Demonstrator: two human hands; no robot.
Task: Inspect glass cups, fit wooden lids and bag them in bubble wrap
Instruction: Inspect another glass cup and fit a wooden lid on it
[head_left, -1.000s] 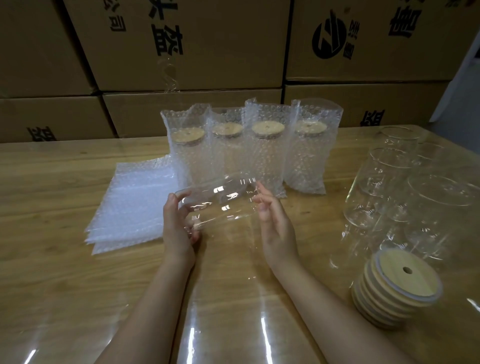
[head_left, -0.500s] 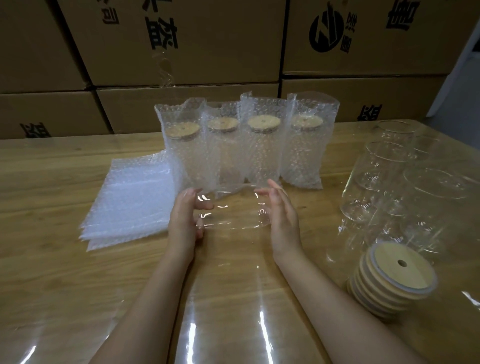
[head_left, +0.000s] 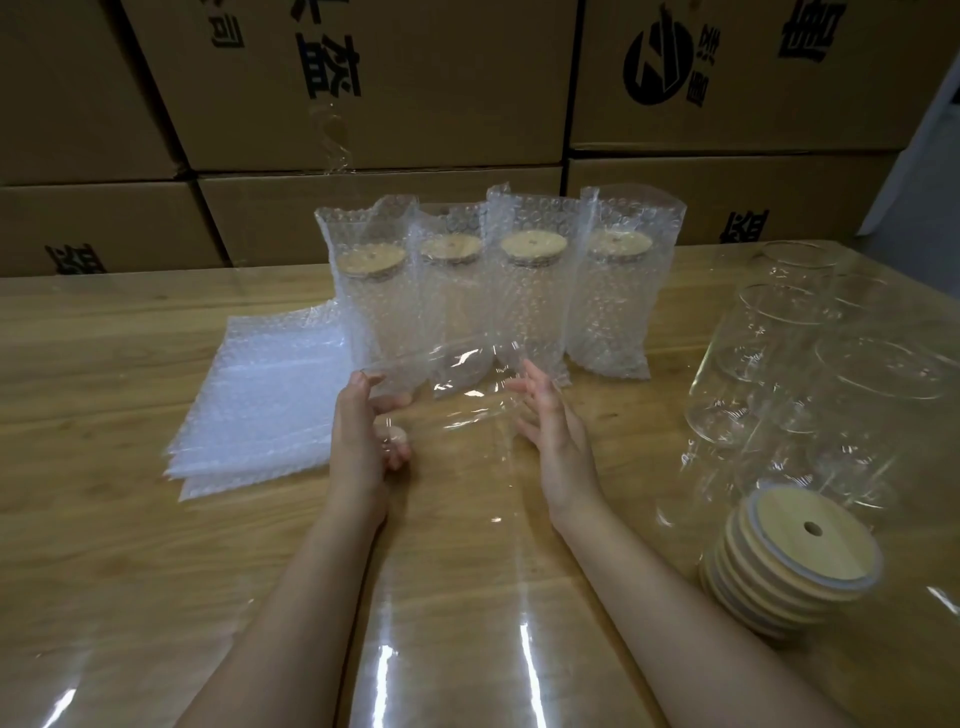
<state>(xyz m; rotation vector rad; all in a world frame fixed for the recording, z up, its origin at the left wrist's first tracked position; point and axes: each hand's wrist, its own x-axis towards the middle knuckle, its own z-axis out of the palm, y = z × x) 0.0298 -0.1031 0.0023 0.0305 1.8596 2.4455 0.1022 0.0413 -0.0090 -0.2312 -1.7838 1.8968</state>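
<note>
Now | glass cup (head_left: 457, 387) sideways over tabletop (head_left: 104, 519) | left hand (head_left: 358, 436) fingers curl round one end | right hand (head_left: 558, 436) fingers straight and apart, touching other end

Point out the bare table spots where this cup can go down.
Bare table lies near-left, bordered by the bubble-wrap bags and the left forearm; also between the forearms, nearer than the held glass cup. A narrower strip runs between the right hand and the empty cups. Crowded: the bagged cups behind, the lid stack right.
</note>
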